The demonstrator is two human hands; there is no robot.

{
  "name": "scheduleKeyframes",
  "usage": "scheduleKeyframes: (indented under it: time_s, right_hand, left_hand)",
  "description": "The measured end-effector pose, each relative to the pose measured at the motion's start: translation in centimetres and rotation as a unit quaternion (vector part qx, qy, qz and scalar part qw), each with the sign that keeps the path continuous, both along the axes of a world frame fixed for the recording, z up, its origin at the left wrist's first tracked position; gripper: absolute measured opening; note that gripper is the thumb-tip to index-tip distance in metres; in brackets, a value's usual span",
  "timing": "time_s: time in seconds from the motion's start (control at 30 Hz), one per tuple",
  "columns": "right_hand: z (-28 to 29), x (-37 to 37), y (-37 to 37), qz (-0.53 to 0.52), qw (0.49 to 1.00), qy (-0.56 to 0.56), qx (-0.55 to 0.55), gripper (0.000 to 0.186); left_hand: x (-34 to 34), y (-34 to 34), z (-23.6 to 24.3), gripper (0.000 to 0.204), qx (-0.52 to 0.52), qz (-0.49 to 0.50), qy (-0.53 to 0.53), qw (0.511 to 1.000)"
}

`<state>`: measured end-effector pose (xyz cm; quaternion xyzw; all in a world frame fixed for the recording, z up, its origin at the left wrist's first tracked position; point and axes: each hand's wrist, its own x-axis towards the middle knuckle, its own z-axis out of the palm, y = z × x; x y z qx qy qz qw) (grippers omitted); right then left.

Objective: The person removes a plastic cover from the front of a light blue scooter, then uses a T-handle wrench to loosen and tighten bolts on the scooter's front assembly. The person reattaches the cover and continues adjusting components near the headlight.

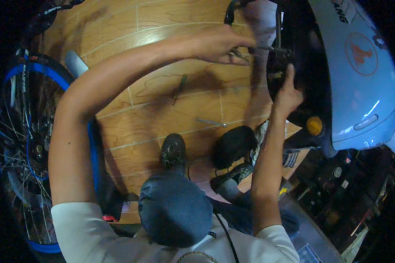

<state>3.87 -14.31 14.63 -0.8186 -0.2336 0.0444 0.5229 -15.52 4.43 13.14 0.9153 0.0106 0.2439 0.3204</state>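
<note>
My left hand [230, 46] grips a metal hand tool [238, 53], apparently pliers, at the dark underside of a light-blue scooter body [360, 109], beside a metal rod and fitting [284, 52]. My right hand [286, 94] is just below that fitting with its index finger stretched toward it and its other fingers partly curled; I see nothing held in it. A black curved bar [229, 13] stands above my left hand.
A bicycle wheel with a blue rim [39, 70] stands at my left. On the wood-look floor [153, 105] lie a wrench [210, 122], another thin tool [180, 87] and a black object [230, 144] by my feet. Dark cluttered items [346, 184] are at lower right.
</note>
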Motion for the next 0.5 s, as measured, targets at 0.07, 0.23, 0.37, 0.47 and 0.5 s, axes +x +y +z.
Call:
scheduleKeyframes:
  time_s: [0.07,0.23,0.37,0.47,0.5]
  right_hand:
    - [-0.2,0.3,-0.2,0.005,1.000,0.011,-0.006,0.047]
    - [-0.3,0.4,-0.4,0.017,0.999,0.029,-0.011,0.050]
    - [0.5,0.5,-0.9,0.018,0.997,0.066,-0.027,0.052]
    - [0.4,0.4,-1.0,0.031,0.998,0.041,-0.019,0.052]
    - [0.3,0.3,-0.9,0.034,0.999,0.032,-0.016,0.052]
  left_hand:
    - [-1.1,-1.7,-1.3,0.037,-0.111,0.100,-0.081,0.985]
    - [-1.4,-3.6,-1.2,0.037,-0.457,0.132,0.015,0.880]
    - [0.1,-4.1,0.0,0.032,-0.597,0.088,0.038,0.797]
    - [1.0,-4.2,-0.2,0.028,-0.657,0.064,0.038,0.750]
    - [1.2,-4.2,-0.4,0.027,-0.670,0.078,0.048,0.737]
